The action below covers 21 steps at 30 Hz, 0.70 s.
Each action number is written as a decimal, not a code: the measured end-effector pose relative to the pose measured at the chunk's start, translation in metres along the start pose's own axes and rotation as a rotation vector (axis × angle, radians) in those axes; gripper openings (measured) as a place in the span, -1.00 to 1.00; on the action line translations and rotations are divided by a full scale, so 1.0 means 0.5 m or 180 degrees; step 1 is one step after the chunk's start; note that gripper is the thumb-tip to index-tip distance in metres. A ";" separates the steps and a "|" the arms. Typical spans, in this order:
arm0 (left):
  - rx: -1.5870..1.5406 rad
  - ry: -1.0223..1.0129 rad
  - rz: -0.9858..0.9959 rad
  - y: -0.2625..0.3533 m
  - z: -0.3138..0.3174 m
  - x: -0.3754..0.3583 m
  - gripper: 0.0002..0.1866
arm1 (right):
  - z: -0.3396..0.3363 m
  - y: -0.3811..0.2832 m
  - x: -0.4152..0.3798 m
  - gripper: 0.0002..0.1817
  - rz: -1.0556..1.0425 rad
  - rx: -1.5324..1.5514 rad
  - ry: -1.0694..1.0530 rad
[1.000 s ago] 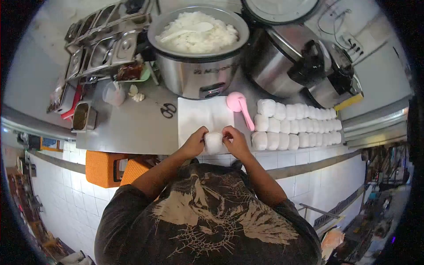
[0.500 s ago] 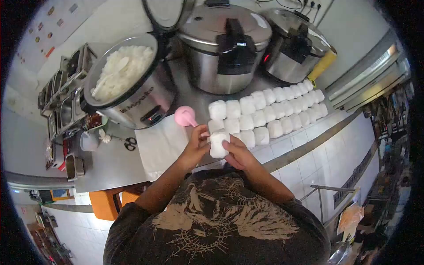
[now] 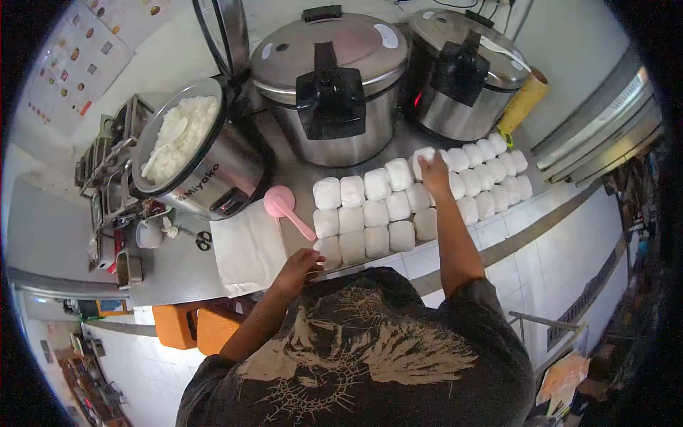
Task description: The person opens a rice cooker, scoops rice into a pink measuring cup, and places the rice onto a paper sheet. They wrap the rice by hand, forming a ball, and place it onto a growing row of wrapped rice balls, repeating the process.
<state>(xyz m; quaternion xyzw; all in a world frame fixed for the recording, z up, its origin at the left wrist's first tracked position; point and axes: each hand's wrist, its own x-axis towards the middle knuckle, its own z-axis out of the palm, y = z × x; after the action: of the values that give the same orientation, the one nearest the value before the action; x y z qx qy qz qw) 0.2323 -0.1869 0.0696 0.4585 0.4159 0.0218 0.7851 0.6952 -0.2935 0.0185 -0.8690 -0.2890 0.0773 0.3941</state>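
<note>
My right hand (image 3: 435, 176) reaches over the rows, its fingers closed around a white wrapped packet (image 3: 425, 154) in the back row. Near the counter's front edge, my left hand (image 3: 302, 267) has loosely bent fingers with nothing visible in them. It is just beside the front-left wrapped packet (image 3: 327, 252). Several such rounded white packets stand close together in three rows. A pink scoop (image 3: 279, 203) lies left of the rows, its handle pointing toward my left hand. Flat white sheets (image 3: 247, 252) lie farther left.
An uncovered rice cooker (image 3: 228, 167) holds white rice (image 3: 196, 121) and a pale paddle (image 3: 167, 148). Two lidded cookers, one large (image 3: 327, 132) and one smaller (image 3: 455, 107), stand behind the packets. Black-handled scissors (image 3: 203, 242), a white cup (image 3: 148, 233) and metal containers (image 3: 117, 192) are at left.
Both hands were around one white packet near my body. My left hand has come away from it and moved left; my right hand has reached forward to the back row. The view has shifted.
</note>
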 end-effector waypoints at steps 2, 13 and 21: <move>-0.0024 0.0251 -0.0067 0.006 -0.014 -0.032 -0.63 | 0.012 0.000 -0.008 -0.24 0.0144 -0.1022 0.0028; 0.0842 0.1996 0.1382 0.145 -0.128 -0.165 -0.82 | 0.337 -0.478 -0.334 -0.36 -0.2542 0.0309 -0.1409; 0.3857 0.3164 0.3620 0.582 -0.363 -0.232 -0.85 | 0.374 -0.564 -0.295 -0.22 -0.1139 0.0434 -0.1720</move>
<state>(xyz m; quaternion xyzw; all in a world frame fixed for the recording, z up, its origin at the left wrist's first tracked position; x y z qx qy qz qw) 0.1354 0.0604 0.3156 0.8566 0.3572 0.3717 0.0223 0.3821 -0.1098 0.0839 -0.7241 -0.5254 0.2537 0.3678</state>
